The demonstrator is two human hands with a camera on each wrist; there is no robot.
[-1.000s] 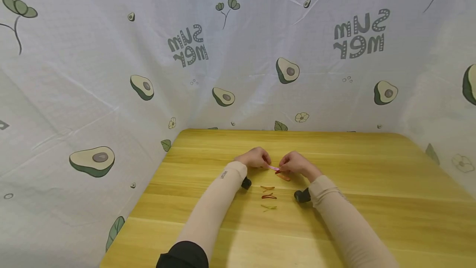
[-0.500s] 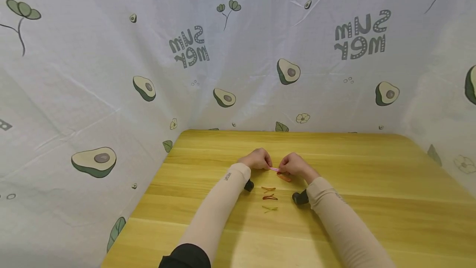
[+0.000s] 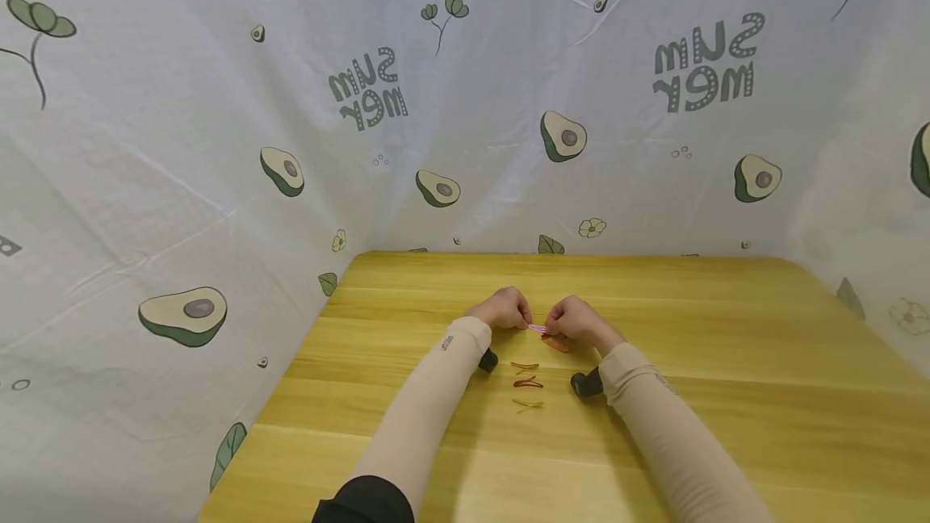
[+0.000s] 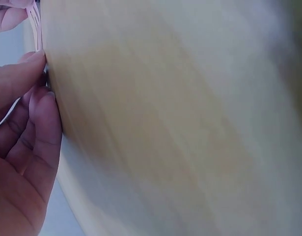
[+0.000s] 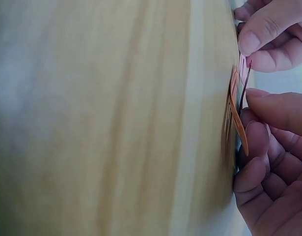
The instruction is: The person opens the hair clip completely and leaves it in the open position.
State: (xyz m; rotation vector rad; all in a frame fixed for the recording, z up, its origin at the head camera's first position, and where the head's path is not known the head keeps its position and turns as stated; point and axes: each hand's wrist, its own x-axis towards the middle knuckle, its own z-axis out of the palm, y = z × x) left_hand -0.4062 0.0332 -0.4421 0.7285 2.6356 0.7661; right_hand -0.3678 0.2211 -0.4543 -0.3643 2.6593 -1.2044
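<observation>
Your largest surface is the white, avocado-printed cloth [image 3: 494, 87], creased and hanging upright past the 12 o'clock edge of the smooth, yellow wood-grained tabletop [image 3: 726, 329]. Your left hand [image 3: 501, 309] and right hand [image 3: 577, 320] lie at 10 and 2 o'clock of the slim pink striped clip [image 3: 537, 328], thumb and fingertips pinching its left end and, as far as shows, its right; gripping both ends probably keeps so thin a piece steady. At its 4 o'clock, close to your right fingers, rest a curved, glossy orange clip [image 3: 555, 345] and a thin dark-red clip [image 5: 245, 88]. The short column at 6 o'clock, spaced apart perhaps for easy picking, runs an orange-brown clip [image 3: 525, 366], a red clip [image 3: 528, 383] and a yellow-green clip [image 3: 528, 406], all narrow, splay-legged and probably coated metal.
</observation>
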